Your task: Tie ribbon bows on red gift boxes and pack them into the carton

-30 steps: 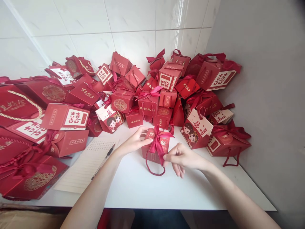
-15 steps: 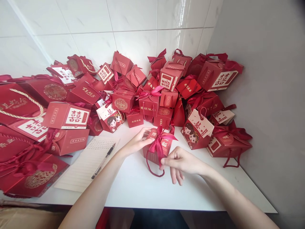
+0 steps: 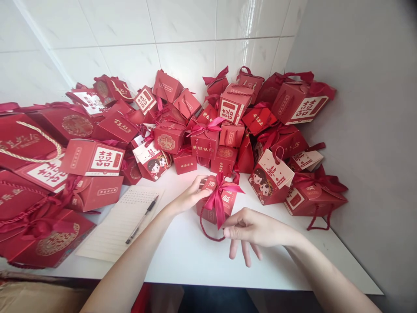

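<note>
A small red gift box (image 3: 206, 212) stands on the white table in front of me, with a dark pink ribbon bow (image 3: 217, 196) on top and a twisted cord handle (image 3: 208, 235) hanging at its near side. My left hand (image 3: 193, 194) grips the box's upper left edge, thumb on the top and fingers behind. By the lower end of a ribbon tail is my right hand (image 3: 247, 230). Its thumb and index finger are slightly parted beside the tail, and the other fingers are spread downward. Whether the index fingertip touches the ribbon is hard to see.
Many red gift boxes with ribbons and cords are heaped along the wall, such as a double-happiness box (image 3: 93, 157) at left and a cartoon-couple box (image 3: 271, 177) at right. A lined notepad (image 3: 114, 230) with a black pen (image 3: 142, 219) lies left. A grey wall (image 3: 368, 143) bounds the right.
My right thumb has come away from the ribbon tail it was pinching, and the right fingers have spread. The left hand keeps its hold on the box. The view has shifted slightly.
</note>
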